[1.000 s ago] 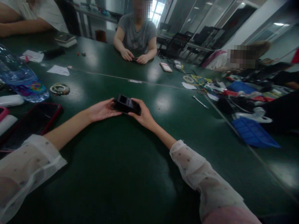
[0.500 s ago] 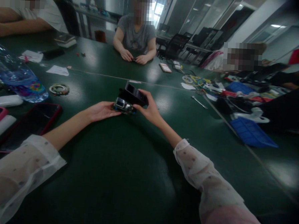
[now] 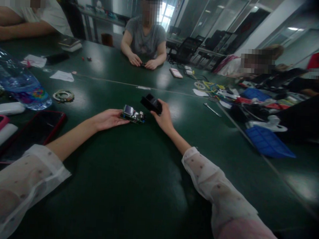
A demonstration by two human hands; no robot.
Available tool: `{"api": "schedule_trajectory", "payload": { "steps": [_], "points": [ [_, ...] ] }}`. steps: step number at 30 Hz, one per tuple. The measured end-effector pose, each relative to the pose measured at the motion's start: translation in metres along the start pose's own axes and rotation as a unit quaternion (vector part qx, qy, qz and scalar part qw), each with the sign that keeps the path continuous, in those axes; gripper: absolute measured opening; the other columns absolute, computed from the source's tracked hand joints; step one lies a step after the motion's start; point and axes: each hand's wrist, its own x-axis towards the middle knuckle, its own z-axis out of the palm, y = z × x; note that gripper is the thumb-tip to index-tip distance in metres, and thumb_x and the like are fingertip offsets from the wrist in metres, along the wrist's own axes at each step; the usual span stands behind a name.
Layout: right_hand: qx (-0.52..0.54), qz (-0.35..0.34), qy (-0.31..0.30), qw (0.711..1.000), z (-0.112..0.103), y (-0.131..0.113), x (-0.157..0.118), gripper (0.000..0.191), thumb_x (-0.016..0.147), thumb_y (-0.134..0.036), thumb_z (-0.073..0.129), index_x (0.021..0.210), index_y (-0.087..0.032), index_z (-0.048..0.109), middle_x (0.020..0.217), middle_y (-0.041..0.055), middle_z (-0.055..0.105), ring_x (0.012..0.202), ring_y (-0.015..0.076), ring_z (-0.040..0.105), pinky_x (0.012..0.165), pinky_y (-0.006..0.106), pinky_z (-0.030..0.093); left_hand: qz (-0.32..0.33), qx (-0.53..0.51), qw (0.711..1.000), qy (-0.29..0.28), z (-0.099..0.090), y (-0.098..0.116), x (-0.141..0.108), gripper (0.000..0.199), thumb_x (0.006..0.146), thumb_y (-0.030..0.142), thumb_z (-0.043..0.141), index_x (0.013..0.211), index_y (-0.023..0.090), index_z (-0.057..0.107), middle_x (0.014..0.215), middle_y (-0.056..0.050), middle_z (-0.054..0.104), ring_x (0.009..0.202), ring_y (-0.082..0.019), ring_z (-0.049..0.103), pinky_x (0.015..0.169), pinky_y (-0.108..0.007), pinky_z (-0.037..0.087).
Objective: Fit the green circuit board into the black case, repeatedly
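Note:
In my left hand (image 3: 110, 119) is a small circuit board (image 3: 133, 114) with a silvery square part and metal connectors on its upper face; my fingers grip its left end. To the right of it, my right hand (image 3: 163, 116) grips a black plastic cover (image 3: 151, 103) between thumb and fingers. The cover is tilted and stands apart from the board, a little farther back. Both things are over the middle of the dark green table (image 3: 135, 175).
On the left are a water bottle (image 3: 22, 80), a red-edged phone (image 3: 38, 127), a white case (image 3: 9, 108) and a coil of wire (image 3: 63, 96). A wrench (image 3: 212, 109), a blue tray (image 3: 269, 141) and tangled cables (image 3: 211, 87) lie right. A person (image 3: 145, 36) sits opposite.
My right hand has drawn the black cover off the circuit board, moving it right and slightly downward in view. The left hand and the board have stayed nearly still.

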Motion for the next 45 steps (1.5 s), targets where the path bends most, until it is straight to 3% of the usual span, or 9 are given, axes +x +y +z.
{"api": "schedule_trajectory", "payload": {
  "steps": [6,15,20,31,35,45],
  "points": [
    [-0.038,0.000,-0.040,0.998,0.006,0.008,-0.002,0.064,0.083,-0.023,0.068,0.143,-0.023,0.044,0.131,0.0151,0.053,0.127,0.0366,0.054,0.111,0.064,0.044,0.002,0.008,1.000,-0.002,0.000,0.000,0.000,0.053,0.095,0.001,0.045,0.148,0.003,0.044,0.124,-0.020,0.069,0.118,-0.025,0.069,0.116,-0.038,0.045],
    [-0.046,-0.002,-0.038,0.998,0.010,0.012,-0.003,0.069,0.084,-0.025,0.067,0.147,-0.021,0.038,0.132,0.0172,0.048,0.130,0.0388,0.049,0.113,0.066,0.042,-0.004,0.007,1.000,0.018,0.008,0.002,-0.002,0.054,0.095,0.000,0.043,0.149,0.001,0.041,0.121,-0.019,0.070,0.113,-0.024,0.071,0.115,-0.037,0.045],
    [-0.037,-0.001,-0.035,0.999,0.010,0.013,-0.003,0.071,0.083,-0.027,0.069,0.147,-0.023,0.037,0.134,0.0167,0.046,0.132,0.0395,0.047,0.114,0.069,0.039,-0.006,0.010,1.000,-0.005,0.004,0.001,-0.001,0.056,0.095,0.001,0.042,0.151,0.004,0.040,0.123,-0.018,0.070,0.117,-0.024,0.069,0.116,-0.039,0.044],
    [-0.069,0.008,0.035,0.997,0.012,0.012,-0.003,0.072,0.087,-0.035,0.068,0.149,-0.023,0.034,0.129,0.0175,0.047,0.122,0.0395,0.049,0.102,0.069,0.047,-0.004,0.018,1.000,0.007,0.006,0.001,-0.003,0.049,0.093,0.001,0.047,0.142,0.003,0.049,0.124,-0.019,0.070,0.116,-0.027,0.069,0.119,-0.045,0.040],
    [-0.063,0.003,0.023,0.998,0.011,0.011,-0.003,0.070,0.089,-0.036,0.066,0.150,-0.027,0.035,0.131,0.0159,0.046,0.124,0.0398,0.048,0.102,0.069,0.047,-0.007,0.020,1.000,0.005,0.005,0.001,-0.003,0.049,0.094,0.003,0.046,0.143,0.004,0.049,0.126,-0.020,0.069,0.118,-0.027,0.068,0.119,-0.045,0.038],
    [-0.047,0.009,0.000,0.999,0.009,0.010,-0.002,0.066,0.087,-0.031,0.066,0.148,-0.024,0.040,0.132,0.0162,0.047,0.126,0.0391,0.049,0.105,0.068,0.046,-0.002,0.027,1.000,-0.007,0.001,-0.001,-0.001,0.042,0.094,0.003,0.048,0.135,0.006,0.056,0.125,-0.018,0.070,0.119,-0.026,0.068,0.121,-0.045,0.037]
  ]
}}
